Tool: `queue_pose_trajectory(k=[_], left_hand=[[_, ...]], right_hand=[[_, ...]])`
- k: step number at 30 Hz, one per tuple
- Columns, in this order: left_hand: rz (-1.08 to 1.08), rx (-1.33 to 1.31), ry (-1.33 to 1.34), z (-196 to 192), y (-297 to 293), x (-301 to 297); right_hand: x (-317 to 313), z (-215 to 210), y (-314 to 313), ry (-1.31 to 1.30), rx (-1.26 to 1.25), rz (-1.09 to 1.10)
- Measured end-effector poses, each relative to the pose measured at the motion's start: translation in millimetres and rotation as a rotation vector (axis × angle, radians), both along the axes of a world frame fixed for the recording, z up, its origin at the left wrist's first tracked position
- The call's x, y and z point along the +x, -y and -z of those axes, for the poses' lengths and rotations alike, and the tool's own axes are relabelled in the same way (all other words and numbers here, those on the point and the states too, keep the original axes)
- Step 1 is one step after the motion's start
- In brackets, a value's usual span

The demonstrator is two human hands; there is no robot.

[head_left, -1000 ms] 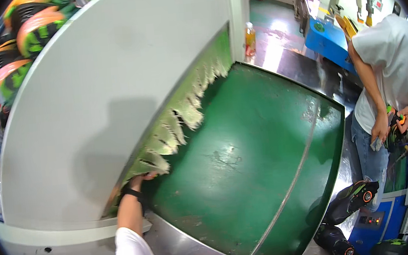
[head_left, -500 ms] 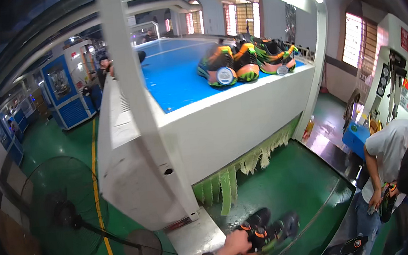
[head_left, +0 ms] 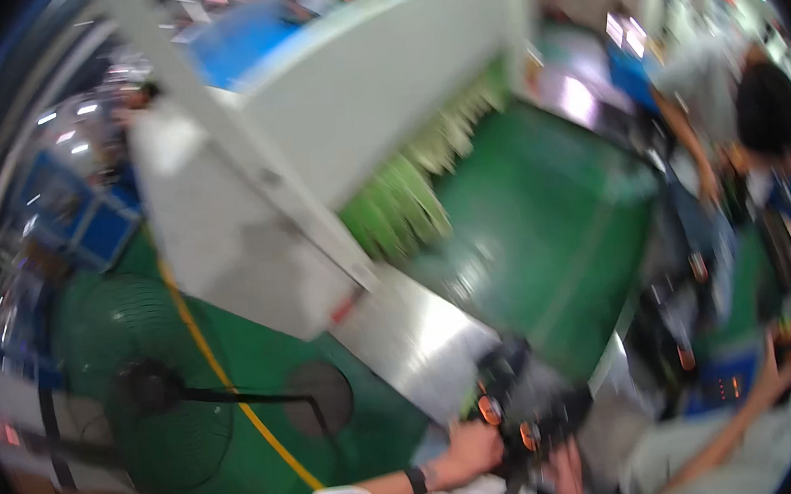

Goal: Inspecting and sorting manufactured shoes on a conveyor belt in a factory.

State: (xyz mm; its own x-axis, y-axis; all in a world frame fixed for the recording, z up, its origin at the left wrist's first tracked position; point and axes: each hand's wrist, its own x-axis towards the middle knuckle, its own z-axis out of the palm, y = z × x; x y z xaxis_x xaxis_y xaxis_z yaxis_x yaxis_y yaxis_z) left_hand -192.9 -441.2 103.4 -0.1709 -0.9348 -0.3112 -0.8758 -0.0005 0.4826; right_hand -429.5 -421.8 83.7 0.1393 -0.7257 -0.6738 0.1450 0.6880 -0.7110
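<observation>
A pair of black sneakers with orange and green parts is close in front of me at the lower middle, over the end of a metal ledge. My left hand, with a dark band on its wrist, is closed on the left sneaker. My right hand reaches up from the lower edge to the right sneaker and seems to touch it. Motion blurs its fingers, so their grip is unclear. The sneakers' lower parts are partly hidden by my hands.
Ahead stands a white machine with a green fringe curtain above a green conveyor belt. The metal ledge runs beside it. A fan stands left. Two people work at right, one farther, one hand nearer.
The sneakers have come off the green belt toward me in my left hand. My right hand has come into view beside them. The view has tilted down and blurred.
</observation>
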Motion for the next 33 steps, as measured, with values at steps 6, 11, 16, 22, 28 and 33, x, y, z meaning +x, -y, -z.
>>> queue_pose_trajectory(k=[6, 11, 16, 22, 28, 33], left_hand=[[0.172, 0.148, -0.26, -6, 6, 32], [0.172, 0.245, -0.517, -28, -1, 90], [-0.169, 0.341, -0.489, -8, -13, 121], [-0.1, 0.26, -0.507, 10, -25, 143], [-0.605, 0.515, -1.15, -12, -20, 134], [-0.346, 0.479, -1.469, -59, -4, 120]], right_hand=[[28, 41, 27, -0.374, -0.151, 0.023], [54, -6, 14, -1.025, -0.382, 0.063], [122, -46, 20, -0.751, -0.518, -0.277], [184, -6, 53, -0.865, -0.317, -0.366], [149, -54, 60, -0.217, -0.28, -0.136], [157, -116, 59, 0.201, -0.482, -0.139]])
